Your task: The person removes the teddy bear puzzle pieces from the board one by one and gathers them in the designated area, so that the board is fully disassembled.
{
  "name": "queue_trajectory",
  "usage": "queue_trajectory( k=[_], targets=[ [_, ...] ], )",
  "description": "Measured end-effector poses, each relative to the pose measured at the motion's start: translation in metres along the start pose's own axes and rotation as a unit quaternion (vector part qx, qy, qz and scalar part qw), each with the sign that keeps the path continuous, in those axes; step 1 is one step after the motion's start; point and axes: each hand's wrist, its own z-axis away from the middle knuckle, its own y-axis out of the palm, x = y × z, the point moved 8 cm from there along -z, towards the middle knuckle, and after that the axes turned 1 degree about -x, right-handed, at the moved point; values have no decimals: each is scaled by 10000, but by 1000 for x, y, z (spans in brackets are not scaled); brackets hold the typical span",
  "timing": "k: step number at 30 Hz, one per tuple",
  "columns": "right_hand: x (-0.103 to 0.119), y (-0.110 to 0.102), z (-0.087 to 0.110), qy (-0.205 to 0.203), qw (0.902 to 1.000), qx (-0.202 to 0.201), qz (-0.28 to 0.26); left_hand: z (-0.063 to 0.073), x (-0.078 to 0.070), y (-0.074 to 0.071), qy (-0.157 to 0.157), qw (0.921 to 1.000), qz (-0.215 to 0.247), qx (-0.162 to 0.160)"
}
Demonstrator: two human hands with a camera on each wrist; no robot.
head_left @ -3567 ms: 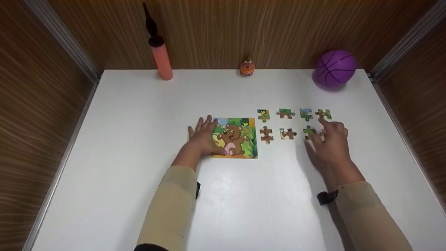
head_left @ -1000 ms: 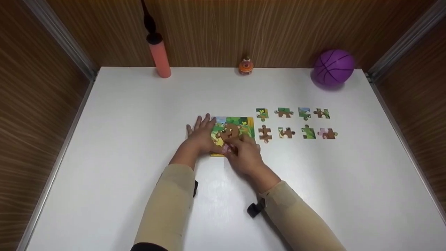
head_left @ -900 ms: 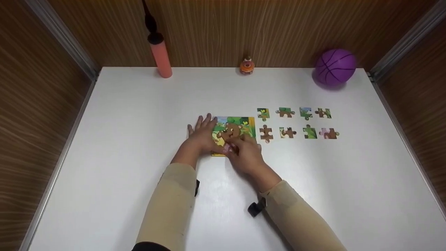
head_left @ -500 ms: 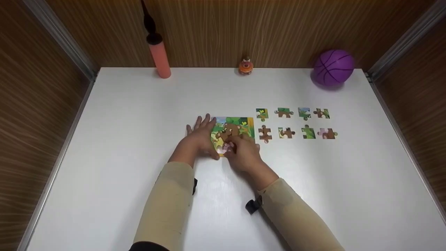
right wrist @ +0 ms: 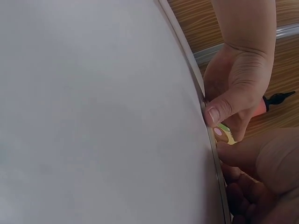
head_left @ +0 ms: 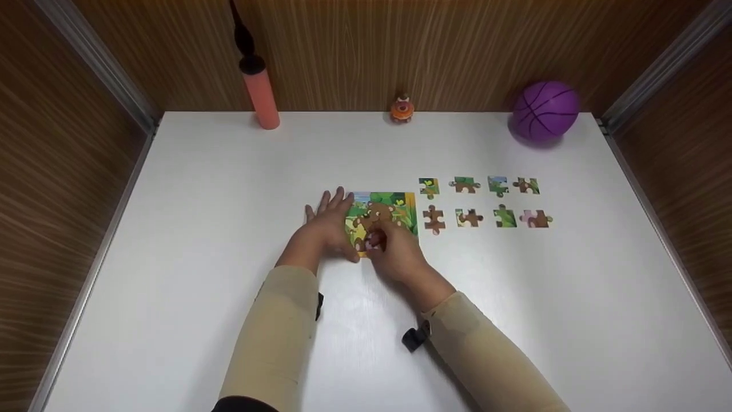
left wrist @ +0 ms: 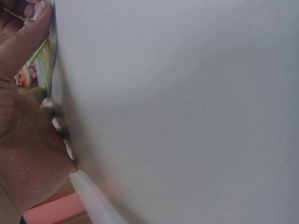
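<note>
In the head view, a square bear jigsaw puzzle (head_left: pixel 407 206) lies on the white table. My left hand (head_left: pixel 321 233) rests along its left side, fingers spread, thumb at the lower left corner. Over the lower part of the puzzle, my right hand (head_left: pixel 397 252) has its thumb and forefinger bent together and pinches at a jigsaw piece near the lower left; the fingers mostly hide it. To the right, several loose jigsaw pieces (head_left: pixel 469 218) lie in two rows. The left wrist view catches the left hand (left wrist: pixel 28 149) at its edge; the right wrist view has the right hand (right wrist: pixel 268 163) beside the other thumb.
At the back stand a pink hand pump (head_left: pixel 262 100) with a black nozzle, a small orange toy figure (head_left: pixel 402 110) and a purple ball (head_left: pixel 545 111). Wood-grain panels (head_left: pixel 343 51) close off the back and sides of the white table (head_left: pixel 217 171).
My right hand has come left from the loose pieces to the puzzle. My left thumb has slid off the picture to its lower edge. The right fingertips have shifted slightly.
</note>
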Motion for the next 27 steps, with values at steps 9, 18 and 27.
queue_trajectory(
  k=[9,18,27],
  targets=[
    [0,0,-2,-138,9998,122,-94,0,1,0,-17,10000,-50,5],
    [0,-2,-2,-316,9986,73,-424,0,3,1,6,10000,-32,-14],
    [-6,-11,3,-345,9970,-144,-679,2,1,1,86,10000,-38,-33]
  ],
)
